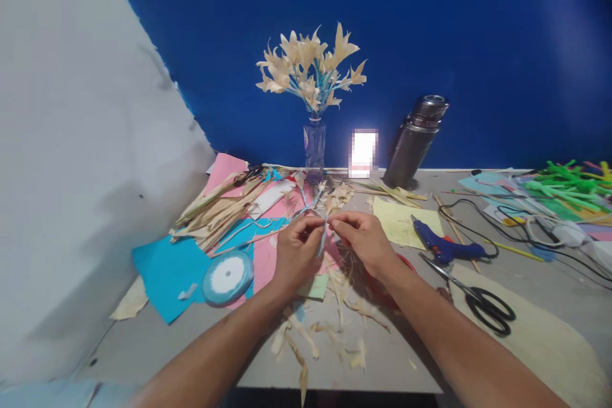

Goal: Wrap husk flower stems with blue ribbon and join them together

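Note:
My left hand (297,248) and my right hand (366,241) meet over the middle of the table, fingers pinched together. Between them runs a thin light-blue ribbon-wrapped stem (324,236) with a small dried-husk flower (329,201) at its far end. Both hands grip that stem, the left from the left side, the right from the right. Scraps of dried husk (335,319) lie on the table below my wrists. A roll of light-blue ribbon (227,276) lies just left of my left forearm.
A clear vase (314,150) of husk flowers stands at the blue back wall, a metal flask (415,140) to its right. A blue glue gun (442,245) and black scissors (480,303) lie to the right. Husk strips (220,210) and coloured paper (165,271) lie left.

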A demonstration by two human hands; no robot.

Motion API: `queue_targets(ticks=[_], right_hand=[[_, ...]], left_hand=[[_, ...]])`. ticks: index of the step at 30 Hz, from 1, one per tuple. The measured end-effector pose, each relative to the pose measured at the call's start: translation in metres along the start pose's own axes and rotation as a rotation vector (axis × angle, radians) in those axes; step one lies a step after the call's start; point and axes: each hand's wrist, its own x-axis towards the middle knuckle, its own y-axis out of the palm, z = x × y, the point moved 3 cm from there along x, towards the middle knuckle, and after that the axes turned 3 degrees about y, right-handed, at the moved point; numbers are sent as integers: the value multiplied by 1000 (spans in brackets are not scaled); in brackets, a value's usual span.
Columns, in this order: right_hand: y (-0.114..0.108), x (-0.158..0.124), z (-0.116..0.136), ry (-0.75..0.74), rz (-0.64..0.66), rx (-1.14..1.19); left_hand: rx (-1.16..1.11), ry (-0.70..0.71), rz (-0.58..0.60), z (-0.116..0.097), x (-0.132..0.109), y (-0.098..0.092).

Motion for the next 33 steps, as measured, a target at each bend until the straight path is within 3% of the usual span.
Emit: queue_targets(ticks=[3, 6, 13, 18, 22, 26, 29, 33], right_hand=[[1, 0, 0, 20, 23, 64], [1, 0, 1, 47, 35, 119], [4, -1, -2, 98, 18, 172], [5, -2, 0, 96, -43, 168], [3, -3, 3, 49, -83, 134], [1, -3, 4, 18, -56, 172], [1, -4, 4, 2, -24, 189], [1, -3, 2, 16, -17, 219]], left_hand=[[174, 293, 20, -6, -1, -2], [276, 470, 39, -9, -3, -1], [514, 668, 88, -16, -9, 2], [606, 685, 167, -14, -14, 5], [374, 484, 156, -18, -11, 3], [53, -13, 82, -14, -4, -1], [-151, -318, 151, -6, -3, 2], [-393, -463, 211, 5, -5, 6]])
